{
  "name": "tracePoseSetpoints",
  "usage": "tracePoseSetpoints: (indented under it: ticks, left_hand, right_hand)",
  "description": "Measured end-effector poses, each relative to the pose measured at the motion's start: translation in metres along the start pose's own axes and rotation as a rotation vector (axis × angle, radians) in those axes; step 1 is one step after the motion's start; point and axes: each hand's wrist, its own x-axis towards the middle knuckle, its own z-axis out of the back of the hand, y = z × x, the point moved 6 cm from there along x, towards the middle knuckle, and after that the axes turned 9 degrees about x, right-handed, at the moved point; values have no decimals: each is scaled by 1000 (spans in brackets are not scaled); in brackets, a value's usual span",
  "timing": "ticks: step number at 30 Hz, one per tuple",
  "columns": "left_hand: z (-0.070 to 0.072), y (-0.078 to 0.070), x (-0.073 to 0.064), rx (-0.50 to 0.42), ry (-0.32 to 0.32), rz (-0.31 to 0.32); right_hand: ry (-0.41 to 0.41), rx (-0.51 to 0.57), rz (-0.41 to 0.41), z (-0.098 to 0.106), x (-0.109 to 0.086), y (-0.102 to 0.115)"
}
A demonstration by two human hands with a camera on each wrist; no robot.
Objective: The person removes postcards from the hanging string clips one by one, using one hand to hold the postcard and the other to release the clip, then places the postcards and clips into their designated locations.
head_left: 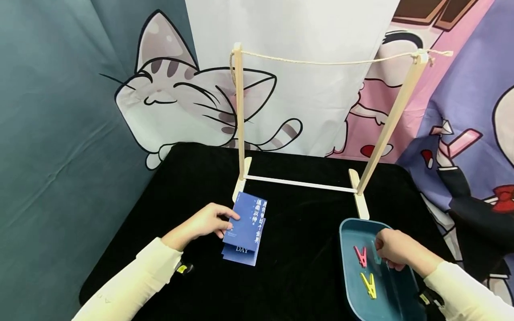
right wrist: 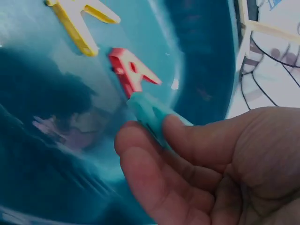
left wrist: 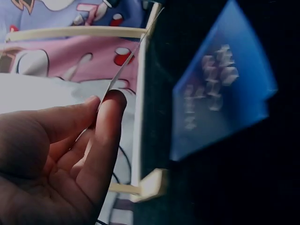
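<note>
My left hand (head_left: 210, 223) pinches a blue printed card (head_left: 242, 223) between thumb and fingers; the left wrist view shows that card nearly edge-on. Below it lies another blue card (left wrist: 220, 89) with white lettering, on the black cloth and partly covered in the head view. Inside the teal tray (head_left: 344, 267), my right hand (head_left: 395, 249) pinches a teal clothespin (right wrist: 152, 115) between thumb and forefinger. A red clothespin (head_left: 360, 256) lies just beside it, and a yellow clothespin (head_left: 369, 285) lies nearer the front.
Behind the hands stands a wooden frame with a left post (head_left: 239, 111), a right post (head_left: 389, 125) and a low white crossbar (head_left: 301, 183). A rope (head_left: 321, 62) runs between the post tops. Printed curtains (head_left: 301, 26) hang behind the black-covered table (head_left: 297, 249).
</note>
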Motion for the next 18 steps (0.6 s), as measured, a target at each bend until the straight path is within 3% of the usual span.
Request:
tracePoseSetpoints:
  ticks: [4, 8, 13, 18]
  left_hand:
    - [-14, 14, -6, 0, 43, 20]
    - [-27, 17, -10, 59, 78, 14]
    - [-35, 14, -14, 222, 107, 3]
    - [-41, 13, -16, 405, 95, -50]
  right_hand:
    - [24, -7, -39, -13, -7, -9]
    - [42, 3, -61, -24, -12, -16]
    - [46, -15, -56, -28, -12, -16]
    - [40, -74, -44, -25, -9, -13]
